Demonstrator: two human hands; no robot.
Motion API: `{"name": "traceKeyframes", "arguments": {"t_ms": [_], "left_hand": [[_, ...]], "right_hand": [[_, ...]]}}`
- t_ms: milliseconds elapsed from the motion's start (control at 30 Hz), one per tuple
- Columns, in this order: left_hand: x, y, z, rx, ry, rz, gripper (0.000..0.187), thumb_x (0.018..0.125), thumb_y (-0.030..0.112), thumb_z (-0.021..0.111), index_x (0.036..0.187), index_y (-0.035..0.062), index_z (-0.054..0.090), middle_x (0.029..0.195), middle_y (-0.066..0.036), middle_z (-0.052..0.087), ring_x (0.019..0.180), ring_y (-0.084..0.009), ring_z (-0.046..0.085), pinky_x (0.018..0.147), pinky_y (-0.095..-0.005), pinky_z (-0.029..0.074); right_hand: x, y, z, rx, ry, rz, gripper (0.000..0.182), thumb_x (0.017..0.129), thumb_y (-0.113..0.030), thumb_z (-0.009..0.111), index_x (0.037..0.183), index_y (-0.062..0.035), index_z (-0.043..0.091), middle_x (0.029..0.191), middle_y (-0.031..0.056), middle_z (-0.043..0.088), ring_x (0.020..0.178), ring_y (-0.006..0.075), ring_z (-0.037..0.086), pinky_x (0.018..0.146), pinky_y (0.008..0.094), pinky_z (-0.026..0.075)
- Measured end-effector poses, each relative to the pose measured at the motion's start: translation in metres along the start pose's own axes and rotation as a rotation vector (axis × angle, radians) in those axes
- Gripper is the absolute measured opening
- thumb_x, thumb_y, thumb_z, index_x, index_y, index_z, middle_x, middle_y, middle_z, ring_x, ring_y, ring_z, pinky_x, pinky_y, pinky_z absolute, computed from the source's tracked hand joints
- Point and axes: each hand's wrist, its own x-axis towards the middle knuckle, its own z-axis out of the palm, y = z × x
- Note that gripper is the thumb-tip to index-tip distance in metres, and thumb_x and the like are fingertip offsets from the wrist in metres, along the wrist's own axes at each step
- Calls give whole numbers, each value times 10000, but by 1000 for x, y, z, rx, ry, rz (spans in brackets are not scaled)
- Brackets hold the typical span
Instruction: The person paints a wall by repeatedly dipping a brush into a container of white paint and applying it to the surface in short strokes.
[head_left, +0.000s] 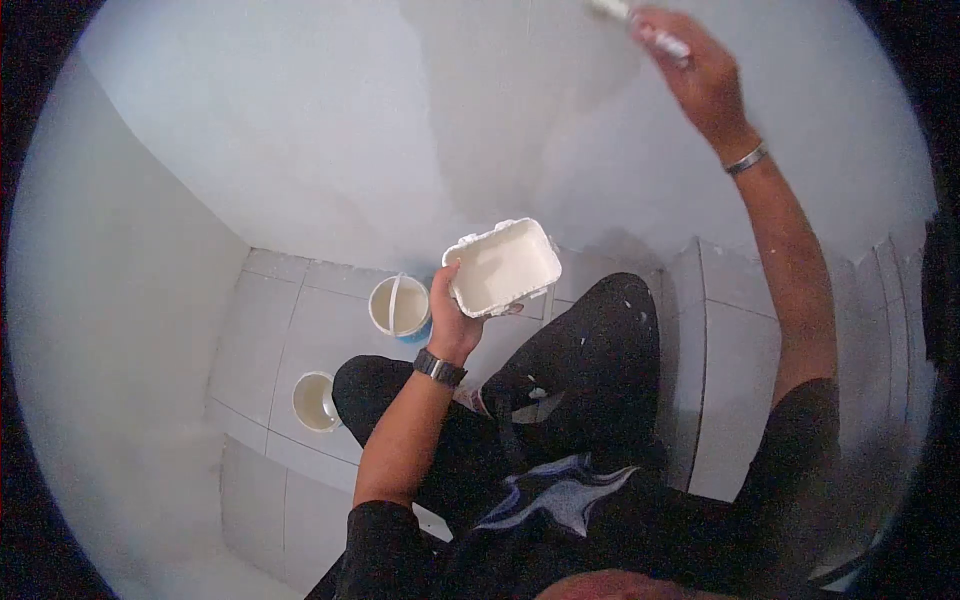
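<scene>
My left hand [458,328] grips a white rectangular tub [503,267] by its left side, with the thumb over the rim. Pale cream paint lies inside the tub. High at the upper right, my right hand [700,75] is closed around the light handle of a brush [612,9], whose head is at the wall [300,120] and partly cut off by the frame's top edge. The brush looks blurred. A darker grey patch [490,110] marks the wall to the left of the brush.
A round bucket [427,322] with a white handle stands on the tiled floor left of the tub. Another bucket [301,402] holding pale liquid is beside my left knee. Tiled steps [740,350] rise on the right, and a side wall [120,300] borders the left.
</scene>
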Motion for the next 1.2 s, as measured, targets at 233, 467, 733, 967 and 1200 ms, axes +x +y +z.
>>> {"name": "traceKeyframes", "arguments": {"t_ms": [233, 467, 733, 967, 1200], "left_hand": [[-3, 4, 8, 42, 1, 2, 595, 892, 432, 352, 1332, 33, 388, 1282, -180, 507, 1101, -364, 562, 784, -547, 527], [-2, 1, 11, 98, 59, 48, 621, 889, 459, 344, 1337, 32, 383, 1277, -186, 513, 1086, -361, 574, 754, -528, 543], [2, -9, 18, 114, 102, 43, 623, 879, 470, 339, 1349, 64, 386, 1301, -182, 496, 1096, -376, 564, 745, -536, 543], [-5, -20, 33, 123, 148, -1, 642, 854, 495, 357, 1352, 91, 394, 1301, -157, 499, 1128, -387, 535, 839, -581, 488], [-7, -30, 42, 108, 198, 52, 637, 852, 438, 332, 1352, 50, 395, 1311, -168, 498, 1118, -349, 559, 771, -512, 540]], "right_hand": [[-40, -23, 28, 10, -112, -192, 120, 876, -93, 583, 980, -44, 617, 1010, 107, 654, 928, 265, 641, 810, 360, 530], [-177, -118, 83, 515, -480, 576, 251, 911, -264, 567, 1021, -45, 625, 1018, 123, 643, 942, 291, 626, 808, 375, 512], [-276, -208, 93, 732, -335, 1035, 231, 894, -244, 608, 1012, -46, 629, 995, 135, 647, 879, 287, 653, 767, 369, 525], [-278, -204, 55, 765, -345, 1235, 238, 893, -249, 615, 987, -31, 635, 901, 143, 658, 758, 216, 669, 682, 325, 525], [-264, -193, 38, 815, -362, 1276, 242, 884, -238, 624, 967, -11, 634, 759, 122, 663, 678, 200, 657, 634, 320, 501]]}}
